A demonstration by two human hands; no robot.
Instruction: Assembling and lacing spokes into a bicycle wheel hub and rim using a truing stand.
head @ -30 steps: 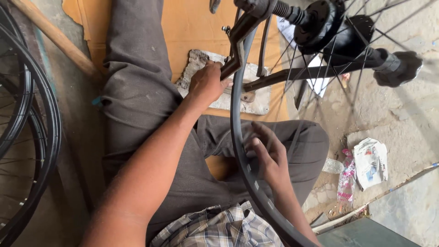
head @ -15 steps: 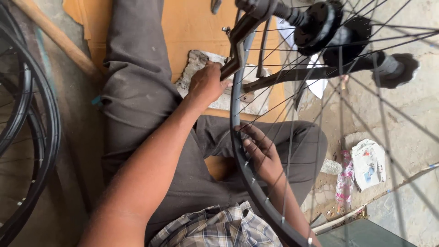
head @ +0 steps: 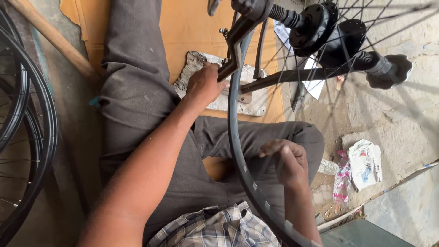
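Note:
A black bicycle wheel rim with thin spokes stands on edge in a dark metal stand, its hub at the top. My left hand grips the stand's lower bar beside the rim. Just right of the rim, over my bent knee, my right hand has its fingers curled among the spokes; whether it pinches a spoke or a small tool is hidden. I sit on orange cardboard in grey trousers.
More black wheels lean at the left. A wooden stick lies at the upper left. A dirty white cloth sits under the stand. Crumpled paper and wrappers lie on the concrete at right.
The wheel has turned in the stand, so its spokes have shifted. My right hand has slid slightly down and right along the rim. The left hand stays on the bar.

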